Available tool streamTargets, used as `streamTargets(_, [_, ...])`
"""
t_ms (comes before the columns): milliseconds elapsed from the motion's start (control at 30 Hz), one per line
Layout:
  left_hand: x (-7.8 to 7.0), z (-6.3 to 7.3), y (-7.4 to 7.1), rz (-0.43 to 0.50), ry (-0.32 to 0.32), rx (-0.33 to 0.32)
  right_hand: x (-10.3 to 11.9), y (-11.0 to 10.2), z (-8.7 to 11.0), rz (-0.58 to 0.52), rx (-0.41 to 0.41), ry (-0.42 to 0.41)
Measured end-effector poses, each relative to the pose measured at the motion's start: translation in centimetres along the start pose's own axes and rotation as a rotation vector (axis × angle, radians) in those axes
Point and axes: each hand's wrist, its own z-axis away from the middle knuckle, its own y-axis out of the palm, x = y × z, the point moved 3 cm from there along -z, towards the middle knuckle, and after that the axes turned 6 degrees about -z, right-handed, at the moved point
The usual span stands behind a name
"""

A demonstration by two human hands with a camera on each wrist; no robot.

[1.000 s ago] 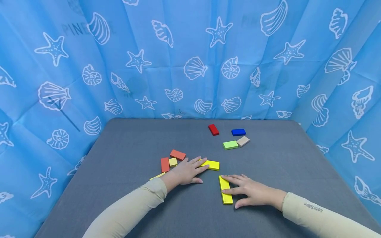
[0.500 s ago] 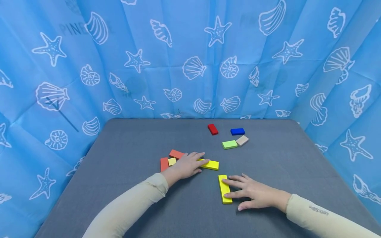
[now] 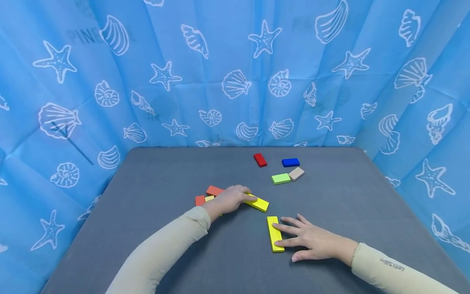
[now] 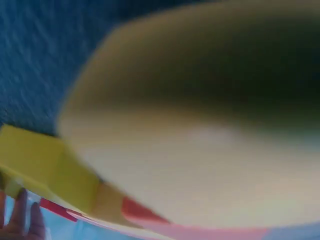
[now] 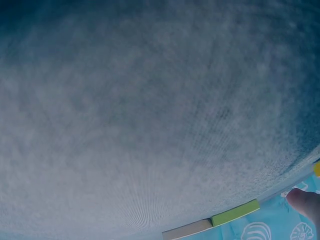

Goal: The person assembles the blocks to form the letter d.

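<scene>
In the head view, my left hand (image 3: 229, 199) bends its fingers over the left end of a yellow block (image 3: 260, 205) and holds it on the table; the thumb is hidden. My right hand (image 3: 312, 241) spreads its fingers, with two fingertips resting on a second yellow block (image 3: 271, 224) that lies lengthwise toward me. Beside the left wrist, partly covered by it, are an orange block (image 3: 214, 190), another orange block (image 3: 200, 200) and a small pale yellow block (image 3: 209, 198). A blurred part of the left hand fills much of the left wrist view.
Farther back on the grey table (image 3: 165, 167) lie a red block (image 3: 260, 160), a blue block (image 3: 291, 162), a light green block (image 3: 280, 179) and a beige block (image 3: 296, 174). A blue curtain (image 3: 205, 85) with shell prints stands behind the table.
My left hand's flat fingers have bent over the yellow block, and its right end has turned slightly toward me. The right hand has shifted slightly, its fingertips still on the other yellow block.
</scene>
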Motion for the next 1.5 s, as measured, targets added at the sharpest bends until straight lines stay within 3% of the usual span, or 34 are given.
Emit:
streamTargets(200, [0.4, -0.8, -0.4, 0.002, 0.066, -0.03, 0.1, 0.3, -0.4, 0.006, 0.013, -0.008])
streamTargets(333, [0.6, -1.3, 0.1, -0.003, 0.106, -0.063, 0.2, 0.4, -0.8, 0.003, 0.026, -0.015])
streamTargets(433, [0.4, -1.6, 0.5, -0.033, 0.068, -0.046, 0.2, 0.5, -1.0, -0.004, 0.034, -0.014])
streamTargets(633, [-1.9, -1.1, 0.3, -0.166, -0.131, 0.008, 0.2, 0.3, -0.9, -0.014, 0.037, -0.01])
streamTargets(833, [-4.5, -0.7, 0.8, -0.085, -0.276, 0.099, 0.2, 0.3, -0.5, -0.027, 0.051, 0.013])
streamTargets(967, [-4.5, -1.3, 1.3, -0.053, -0.281, 0.14, 0.1, 0.3, -0.4, -0.037, 0.055, 0.026])
streamTargets(1233, [-3.1, -2.0, 1.2, 0.005, -0.148, 0.139, 0.1, 0.1, -0.4, -0.064, 0.064, 0.049])
streamTargets(1400, [-3.3, -2.4, 1.2, 0.104, -0.225, 0.149, 0.0, 0.0, -0.2, -0.06, 0.068, 0.056])
streamTargets(1500, [-3.7, -2.8, 1.3, 0.116, -0.272, 0.15, 0.0, 0.0, -0.2, -0.056, 0.065, 0.058])
